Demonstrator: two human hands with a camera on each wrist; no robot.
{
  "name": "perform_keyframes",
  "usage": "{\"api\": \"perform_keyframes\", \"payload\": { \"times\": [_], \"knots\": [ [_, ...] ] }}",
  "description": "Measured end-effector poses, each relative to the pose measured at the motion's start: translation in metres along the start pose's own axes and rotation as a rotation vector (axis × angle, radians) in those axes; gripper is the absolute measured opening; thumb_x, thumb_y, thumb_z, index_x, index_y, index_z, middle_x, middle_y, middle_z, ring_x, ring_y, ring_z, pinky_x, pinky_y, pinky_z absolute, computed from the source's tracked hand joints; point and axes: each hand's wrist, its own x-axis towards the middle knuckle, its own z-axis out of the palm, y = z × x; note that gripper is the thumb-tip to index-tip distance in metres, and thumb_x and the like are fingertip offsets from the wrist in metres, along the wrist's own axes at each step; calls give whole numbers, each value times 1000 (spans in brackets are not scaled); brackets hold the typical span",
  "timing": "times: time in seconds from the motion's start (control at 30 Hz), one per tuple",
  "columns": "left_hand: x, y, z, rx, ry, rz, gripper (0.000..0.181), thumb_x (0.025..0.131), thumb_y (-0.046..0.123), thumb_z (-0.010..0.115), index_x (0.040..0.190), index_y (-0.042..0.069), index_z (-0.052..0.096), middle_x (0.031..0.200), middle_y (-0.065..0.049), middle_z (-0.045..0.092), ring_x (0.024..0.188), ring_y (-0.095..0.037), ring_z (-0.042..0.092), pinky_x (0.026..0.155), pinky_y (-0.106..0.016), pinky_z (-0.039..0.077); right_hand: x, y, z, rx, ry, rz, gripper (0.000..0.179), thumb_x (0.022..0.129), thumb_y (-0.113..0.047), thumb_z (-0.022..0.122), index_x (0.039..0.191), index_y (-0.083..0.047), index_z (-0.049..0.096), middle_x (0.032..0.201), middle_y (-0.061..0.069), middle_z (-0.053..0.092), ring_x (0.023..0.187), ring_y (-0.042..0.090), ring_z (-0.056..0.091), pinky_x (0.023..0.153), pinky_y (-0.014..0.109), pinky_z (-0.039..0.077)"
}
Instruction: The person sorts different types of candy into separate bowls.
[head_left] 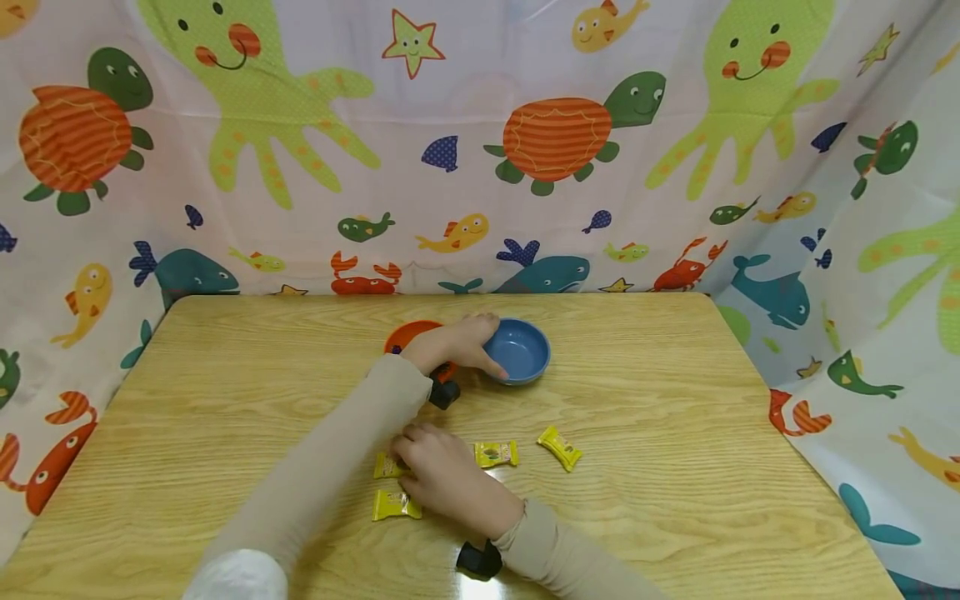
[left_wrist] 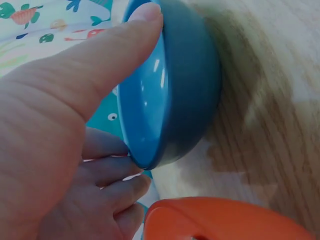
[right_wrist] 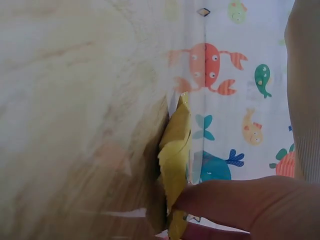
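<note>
A blue bowl (head_left: 521, 352) stands toward the back of the table, its left side spanned by my left hand (head_left: 459, 343). In the left wrist view the thumb lies on the bowl's rim and fingers reach its opposite edge. Partly covered by that hand and wrist is an orange bowl (head_left: 405, 333). Nearer the front, my right hand (head_left: 453, 479) pinches a yellow wrapped candy (right_wrist: 175, 150) between thumb and finger. In the head view, this hand partly hides a yellow candy (head_left: 388, 467); another candy (head_left: 396, 504) lies just in front of it.
To the right of my right hand lie two more yellow candies, one straight (head_left: 497, 454) and one slanted (head_left: 559, 448). The wooden table (head_left: 660, 417) meets a sea-animal curtain (head_left: 465, 83) at the back and sides. Left forearm (head_left: 330, 462) crosses the table's left half.
</note>
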Motion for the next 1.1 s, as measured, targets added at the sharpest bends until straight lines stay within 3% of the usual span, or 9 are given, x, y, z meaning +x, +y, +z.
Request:
{"api": "perform_keyframes", "payload": {
  "times": [0.27, 0.6, 0.8, 0.93, 1.1],
  "knots": [
    [1, -1, 5, -16, 28, -11, 104, 84, 46, 78, 155, -4, 21, 161, -23, 19, 149, -37, 15, 120, -48, 17, 1, 4, 4, 33, 55, -42, 18, 77, -5, 76, 91, -15, 70, 88, -5, 63, 85, 10, 58, 71, 19, 48],
    [-1, -1, 8, -41, 46, -35, 103, 83, 46, 79, 155, -2, 24, 160, -20, 24, 148, -32, 21, 118, -45, 24, 2, 7, 7, 86, 61, -60, 22, 74, -3, 77, 93, -13, 73, 86, -6, 64, 85, 9, 56, 73, 16, 46],
    [1, 1, 9, -53, 41, -40, 103, 83, 46, 79, 155, -1, 24, 160, -18, 25, 145, -30, 28, 116, -42, 29, 2, 12, 2, 143, 71, -77, 24, 72, 0, 78, 94, -10, 74, 91, -2, 68, 93, 12, 58, 83, 19, 47],
    [1, 2, 8, -49, 39, -46, 102, 83, 46, 79, 155, -1, 25, 159, -17, 27, 144, -29, 30, 115, -42, 31, -1, 15, -12, 220, 36, -69, 25, 73, 1, 77, 97, -7, 74, 95, 0, 69, 94, 12, 60, 85, 18, 48],
    [-1, 4, 6, -35, 29, -55, 101, 83, 45, 79, 155, -2, 25, 159, -18, 26, 143, -32, 28, 115, -44, 30, -11, 19, -36, 291, -76, -57, 21, 77, 1, 77, 95, -9, 73, 94, -1, 68, 89, 9, 60, 79, 15, 48]
  ]
}}
